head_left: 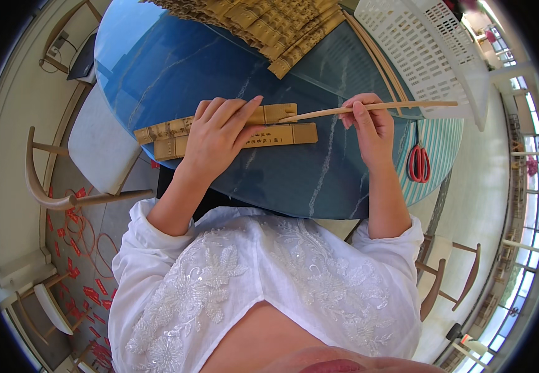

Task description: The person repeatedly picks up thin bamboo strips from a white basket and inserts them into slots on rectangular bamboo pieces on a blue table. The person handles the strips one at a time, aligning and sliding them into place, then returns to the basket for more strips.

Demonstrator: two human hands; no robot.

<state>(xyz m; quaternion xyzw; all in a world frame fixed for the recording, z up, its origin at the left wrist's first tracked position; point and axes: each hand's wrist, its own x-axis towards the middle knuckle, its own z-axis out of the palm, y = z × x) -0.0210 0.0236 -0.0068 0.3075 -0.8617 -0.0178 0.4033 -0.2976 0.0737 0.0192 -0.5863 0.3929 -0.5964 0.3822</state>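
Observation:
My left hand (212, 133) lies over a flat gold paper sleeve (277, 113) with dark printing, its fingers closed down on it. Just below, nearer to me, a second gold sleeve (297, 133) with dark characters lies on the table, partly under the same hand. Between thumb and fingers, my right hand (372, 127) pinches a long thin wooden stick (422, 105). The stick's left tip meets the right end of the upper sleeve; whether it has entered is hard to see. Its other end juts out to the right.
A heap of gold sleeves (263, 25) covers the far part of the blue marbled table (325, 180). Several loose wooden sticks (372, 46) lie beside a white perforated basket (462, 68). Red-handled scissors (418, 164) are near the right edge. A wooden chair (104, 133) stands at left.

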